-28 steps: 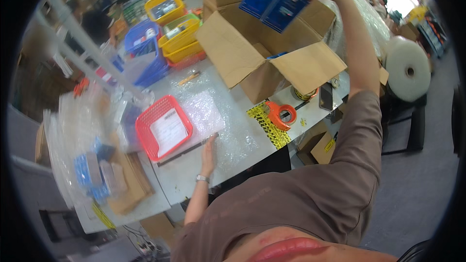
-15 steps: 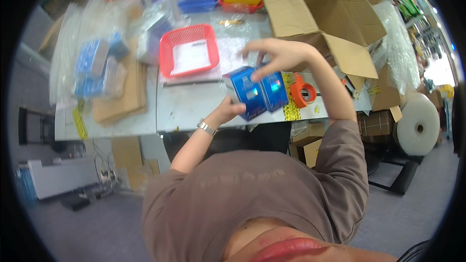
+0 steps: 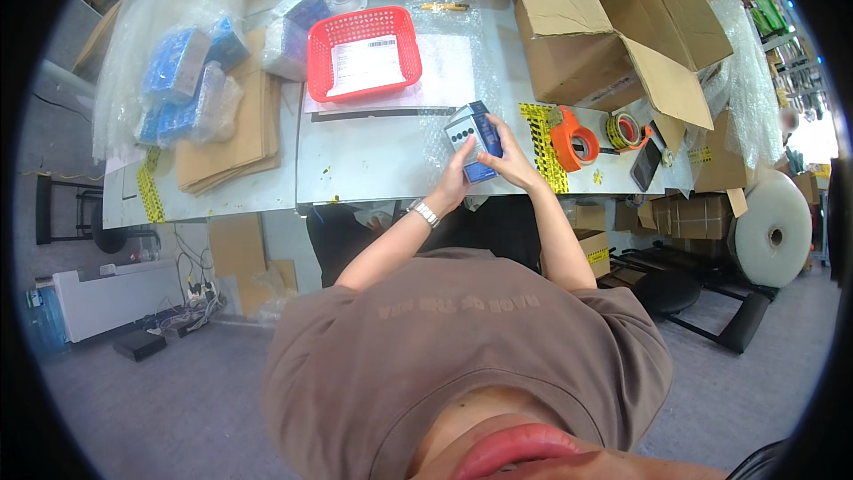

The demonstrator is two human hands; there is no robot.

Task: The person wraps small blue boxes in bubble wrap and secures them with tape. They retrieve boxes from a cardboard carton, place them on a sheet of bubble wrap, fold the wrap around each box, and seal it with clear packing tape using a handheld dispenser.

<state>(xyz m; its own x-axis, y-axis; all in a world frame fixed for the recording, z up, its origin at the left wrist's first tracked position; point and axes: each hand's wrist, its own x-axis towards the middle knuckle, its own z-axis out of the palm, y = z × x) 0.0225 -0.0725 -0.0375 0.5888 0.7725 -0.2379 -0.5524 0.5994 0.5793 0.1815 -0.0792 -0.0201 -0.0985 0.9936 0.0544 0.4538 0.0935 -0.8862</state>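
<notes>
Over the table's near part, I hold a small blue box between both hands. A pale grey side with a row of dark dots is turned up on it. I cannot tell whether a second box is pressed against it. My left hand closes on its near left side, with the thumb over the grey face. Around the right side, my right hand grips the box, thumb and fingers on the blue faces. Beyond them stands a red plastic basket with a printed paper inside.
At right are an orange tape dispenser, rolls of tape, a phone and a large open cardboard box. Bubble-wrapped blue boxes lie on brown cardboard sheets at left. A bubble-wrap roll stands far right.
My right hand has come down from above and now grips the box's right side. Two blue faces showed side by side before; now the dotted grey side shows. The view has shifted slightly.
</notes>
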